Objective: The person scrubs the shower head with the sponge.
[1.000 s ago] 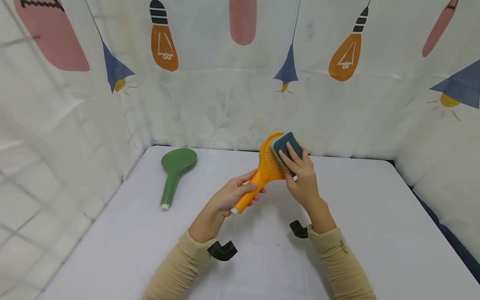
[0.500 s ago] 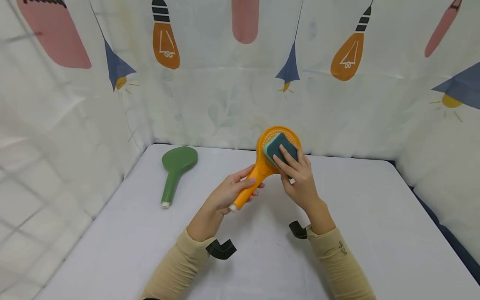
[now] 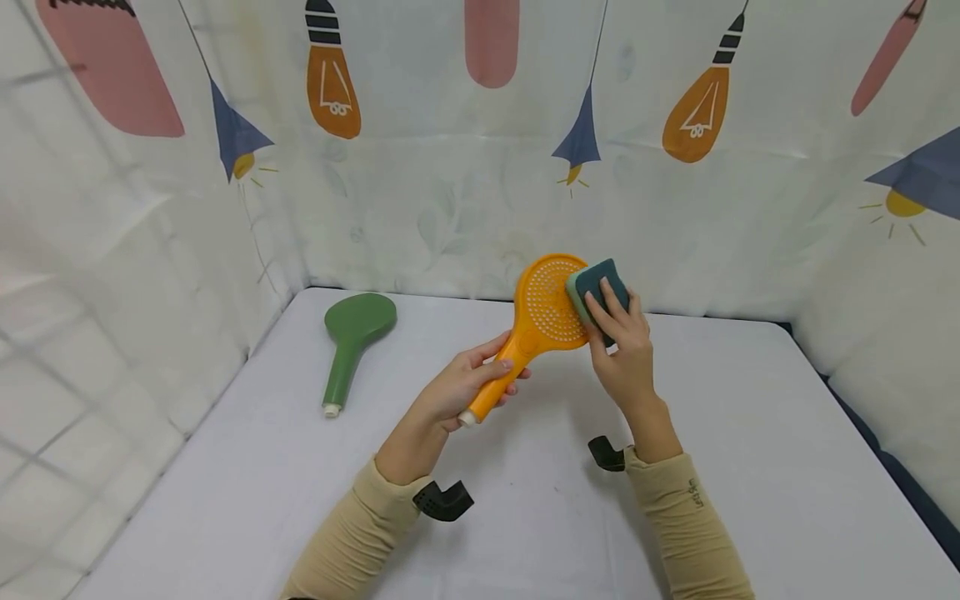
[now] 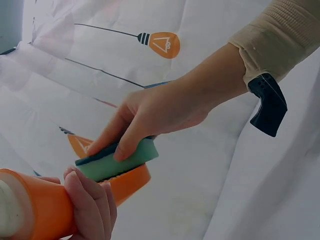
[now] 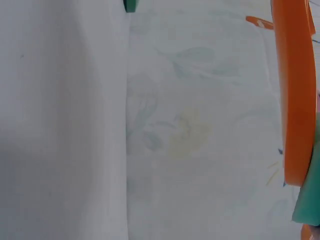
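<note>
In the head view my left hand grips the handle of an orange shower head, thumb on top. Its round, perforated face is turned up, and a pale end cap shows below the hand. My right hand holds a sponge with a dark teal top and light green body against the right side of that face. From the left wrist, the green sponge side lies along the shower head's edge, with fingers and thumb around it. The right wrist view catches only the orange rim and a sponge corner.
A green shower head lies on the white-covered table, left of my hands. Behind the table's back edge hangs a white cloth printed with bulbs and lamps. Black camera mounts stick out from both wrists.
The sponge first slid left to the middle of the orange shower head's face, then back right to its edge, uncovering most of the holes. My left hand keeps its grip on the handle.
</note>
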Demonstrator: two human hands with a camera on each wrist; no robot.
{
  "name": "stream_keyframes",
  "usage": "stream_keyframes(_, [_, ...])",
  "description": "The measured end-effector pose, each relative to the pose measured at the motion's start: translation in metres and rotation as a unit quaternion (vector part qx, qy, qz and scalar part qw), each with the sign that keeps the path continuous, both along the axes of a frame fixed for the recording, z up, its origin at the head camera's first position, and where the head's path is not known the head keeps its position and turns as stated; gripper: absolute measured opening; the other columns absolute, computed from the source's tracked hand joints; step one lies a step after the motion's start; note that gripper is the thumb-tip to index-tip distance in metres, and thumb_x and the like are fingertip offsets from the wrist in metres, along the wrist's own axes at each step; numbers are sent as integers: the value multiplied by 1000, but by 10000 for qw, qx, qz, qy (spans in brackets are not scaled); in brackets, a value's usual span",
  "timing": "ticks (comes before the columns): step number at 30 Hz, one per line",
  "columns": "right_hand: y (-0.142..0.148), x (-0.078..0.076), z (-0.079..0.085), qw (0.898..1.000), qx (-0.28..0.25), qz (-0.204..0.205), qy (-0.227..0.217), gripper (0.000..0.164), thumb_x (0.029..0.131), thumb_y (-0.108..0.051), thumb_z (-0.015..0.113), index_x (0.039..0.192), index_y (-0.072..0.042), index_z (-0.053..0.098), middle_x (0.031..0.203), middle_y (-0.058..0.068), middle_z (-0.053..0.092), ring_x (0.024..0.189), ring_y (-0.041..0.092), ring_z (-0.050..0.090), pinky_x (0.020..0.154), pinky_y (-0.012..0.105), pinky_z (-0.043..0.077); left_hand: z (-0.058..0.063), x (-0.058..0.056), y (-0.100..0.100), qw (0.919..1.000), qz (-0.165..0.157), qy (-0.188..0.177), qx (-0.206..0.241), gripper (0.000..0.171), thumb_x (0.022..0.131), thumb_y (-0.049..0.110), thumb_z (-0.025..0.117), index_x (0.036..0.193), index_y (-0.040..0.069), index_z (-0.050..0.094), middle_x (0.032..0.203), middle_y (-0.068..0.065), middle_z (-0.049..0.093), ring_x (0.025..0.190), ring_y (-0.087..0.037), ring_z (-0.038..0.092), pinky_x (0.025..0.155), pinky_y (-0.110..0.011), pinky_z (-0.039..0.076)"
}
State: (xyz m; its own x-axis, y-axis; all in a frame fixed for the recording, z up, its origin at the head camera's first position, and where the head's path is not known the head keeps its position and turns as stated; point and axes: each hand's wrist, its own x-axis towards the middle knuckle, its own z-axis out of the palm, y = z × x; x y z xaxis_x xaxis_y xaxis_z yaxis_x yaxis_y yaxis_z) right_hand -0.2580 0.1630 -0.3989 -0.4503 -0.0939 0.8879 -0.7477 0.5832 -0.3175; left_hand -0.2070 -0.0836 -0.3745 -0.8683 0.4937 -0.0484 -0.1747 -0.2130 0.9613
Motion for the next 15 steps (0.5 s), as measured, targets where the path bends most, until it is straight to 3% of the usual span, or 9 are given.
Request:
stream_keyframes(8, [-32, 20, 5, 9954, 666, 645, 241, 45, 83, 12, 74, 126, 3, 71, 142, 23, 57, 136, 59, 39, 103, 74, 33, -2, 0, 0, 9999, -95, 106, 16, 57, 109, 9, 47, 162, 7, 27, 109, -14, 64, 73, -9, 59, 68, -16, 54])
stream_keyframes(15, [-40, 32, 14, 9825, 1464, 1073, 427, 43, 84, 8, 74, 125, -4, 73, 139, 20, 61, 134, 59, 41, 101, 68, 36, -8, -1, 4, 9991, -405, 135, -83, 57, 109, 7, 46, 162, 2, 26, 118, -24, 62, 72, -8, 59, 69, -15, 54])
